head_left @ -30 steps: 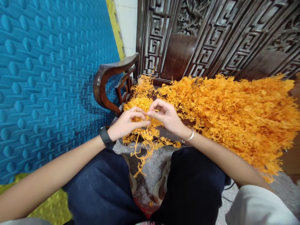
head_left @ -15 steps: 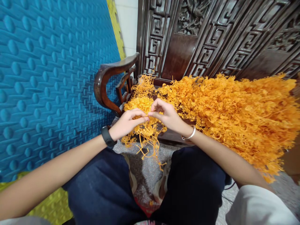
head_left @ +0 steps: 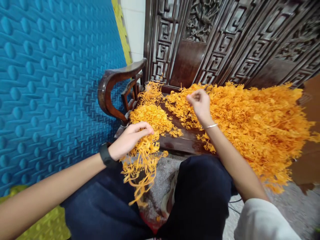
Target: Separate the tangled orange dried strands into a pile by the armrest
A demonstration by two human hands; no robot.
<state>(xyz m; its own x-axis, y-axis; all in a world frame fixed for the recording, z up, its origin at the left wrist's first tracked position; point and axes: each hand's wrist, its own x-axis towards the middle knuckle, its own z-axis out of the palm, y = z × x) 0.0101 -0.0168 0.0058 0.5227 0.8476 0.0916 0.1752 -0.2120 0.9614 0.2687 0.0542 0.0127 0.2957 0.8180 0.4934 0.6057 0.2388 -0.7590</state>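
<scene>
My left hand (head_left: pixel 136 138) is closed in a pinch, thumb against fingers, on a bunch of curly orange plastic strands (head_left: pixel 142 170) that hangs down over the seat's front edge. Just behind it, a small heap of orange pieces (head_left: pixel 150 116) lies on the dark wooden seat (head_left: pixel 175 143). My right hand (head_left: pixel 200 103) is raised over the near-left end of a much larger orange pile (head_left: pixel 250 123). Its fingertips are pressed together and slightly blurred; I cannot make out what is between them.
A curved wooden armrest (head_left: pixel 107 90) stands left of the seat, and a carved wooden backrest (head_left: pixel 190 60) rises behind. Blue foam matting (head_left: pixel 50 100) covers the left side. A brown cardboard box (head_left: pixel 310 160) stands at the far right, beyond the big pile.
My hands were together over the small heap. Now the right has moved away, up and to the right. My left has shifted slightly left and down with the hanging strands.
</scene>
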